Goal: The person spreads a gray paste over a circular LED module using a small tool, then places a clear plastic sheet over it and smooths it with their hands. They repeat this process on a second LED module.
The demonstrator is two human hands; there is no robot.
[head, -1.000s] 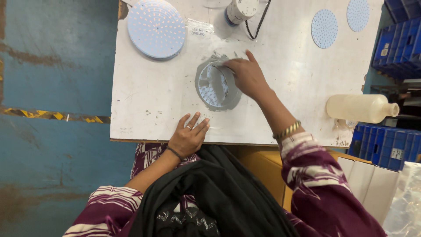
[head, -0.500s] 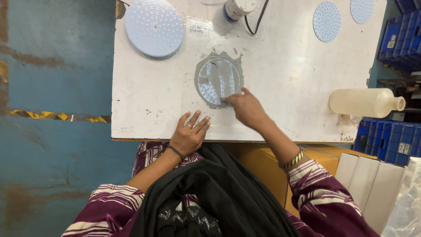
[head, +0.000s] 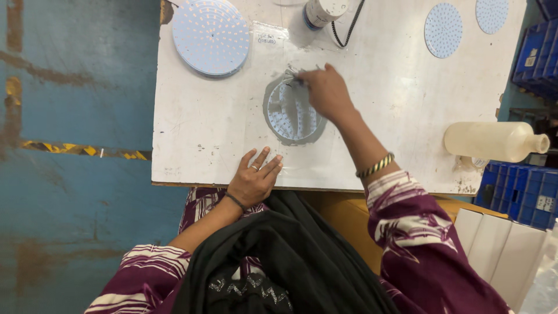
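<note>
A round white disc dotted with small chips (head: 289, 114) lies on a grey smeared patch in the middle of the white table (head: 203, 145). My right hand (head: 326, 93) is at the disc's upper right edge, fingers pinched on a small dark-tipped tool that touches the rim. My left hand (head: 254, 177) rests flat on the table near its front edge, fingers spread, holding nothing, just below the disc.
A larger dotted disc (head: 210, 36) lies at the back left and two smaller ones (head: 443, 22) at the back right. A white cylinder with a black cable (head: 322, 11) stands behind. A pale plastic bottle (head: 494, 141) lies at the right edge, above blue crates (head: 532, 192).
My right hand swept down across the disc to its lower right edge, then back up to the top edge. My left hand stayed put.
</note>
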